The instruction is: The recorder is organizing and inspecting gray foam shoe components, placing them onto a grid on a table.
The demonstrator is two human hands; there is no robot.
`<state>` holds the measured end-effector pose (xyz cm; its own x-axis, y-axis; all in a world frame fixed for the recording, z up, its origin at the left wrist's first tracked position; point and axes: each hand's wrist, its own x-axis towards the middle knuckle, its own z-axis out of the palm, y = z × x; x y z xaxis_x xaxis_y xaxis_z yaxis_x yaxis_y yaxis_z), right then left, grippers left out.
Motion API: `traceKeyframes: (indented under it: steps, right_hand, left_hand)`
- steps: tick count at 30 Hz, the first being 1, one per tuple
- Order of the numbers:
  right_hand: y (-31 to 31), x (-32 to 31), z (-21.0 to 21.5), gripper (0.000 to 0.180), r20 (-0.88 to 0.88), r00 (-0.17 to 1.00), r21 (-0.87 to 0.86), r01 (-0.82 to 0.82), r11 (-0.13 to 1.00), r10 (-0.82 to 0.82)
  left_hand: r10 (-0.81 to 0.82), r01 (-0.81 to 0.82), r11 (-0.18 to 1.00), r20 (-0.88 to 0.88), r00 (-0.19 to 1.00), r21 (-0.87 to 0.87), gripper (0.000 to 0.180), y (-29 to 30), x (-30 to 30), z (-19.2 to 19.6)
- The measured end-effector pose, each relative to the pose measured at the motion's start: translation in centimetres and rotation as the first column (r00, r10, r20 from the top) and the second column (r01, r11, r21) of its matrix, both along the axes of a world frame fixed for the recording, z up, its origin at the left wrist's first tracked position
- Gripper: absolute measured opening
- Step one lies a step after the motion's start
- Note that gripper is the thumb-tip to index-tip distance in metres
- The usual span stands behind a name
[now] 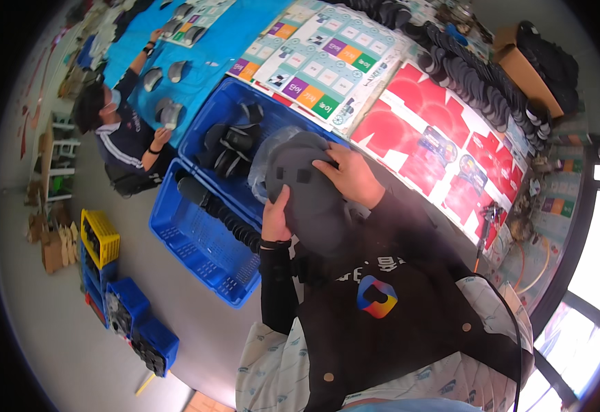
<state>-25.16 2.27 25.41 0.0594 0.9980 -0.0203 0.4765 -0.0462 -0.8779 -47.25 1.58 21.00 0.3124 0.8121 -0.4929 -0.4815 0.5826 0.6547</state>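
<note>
Over the near end of a blue crate, both my hands hold a large dark grey rounded piece (307, 185), smooth and padded-looking, with two small black squares on its face. My left hand (277, 218) grips its lower left edge, thumb on the face. On the upper right edge lies my right hand (353, 177), fingers bent over the surface. Clear plastic film (267, 159) shows behind the piece, beside its left side. Several black curved pieces (235, 147) lie in the blue crate (207, 103) beyond my left hand. The exact kind of the held piece I cannot tell.
A second blue crate (197, 237) holds a row of black curved pieces. Printed sheets (327, 62) and red-and-white sheets (444, 151) cover the table. Dark stacked pieces (465, 75) line its far edge. At left, a co-worker (125, 127) handles grey curved pieces on a blue surface.
</note>
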Motion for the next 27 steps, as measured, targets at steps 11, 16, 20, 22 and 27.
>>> traceKeyframes:
  steps: [11,16,20,22,27]
  right_hand:
    - [1.2,-1.5,-3.3,0.014,-0.077,0.902,0.09,0.431,0.898,-0.426]
    - [2.5,1.0,-4.3,0.018,0.046,0.934,0.064,0.351,0.934,-0.354]
    - [3.6,5.3,-9.8,0.023,-0.148,0.809,0.122,0.586,0.801,-0.569]
    - [3.4,10.2,-15.1,0.024,-0.34,0.693,-0.027,0.668,0.744,-0.635]
    - [1.4,18.3,-23.9,0.028,-0.231,0.637,-0.201,0.708,0.677,-0.736]
  left_hand:
    - [-0.097,0.1,0.995,-0.137,0.986,0.013,0.048,4.8,-0.2,-4.0]
    - [-0.135,0.131,0.991,-0.144,0.98,-0.033,0.059,6.2,0.1,-5.7]
    - [-0.141,0.141,0.99,-0.171,0.975,-0.011,0.06,7.0,-1.2,-5.9]
    - [-0.061,0.065,0.998,-0.169,0.984,0.018,0.062,7.2,-2.3,-5.8]
    - [0.057,-0.064,0.998,-0.21,0.976,-0.026,0.063,6.2,-5.8,-5.4]
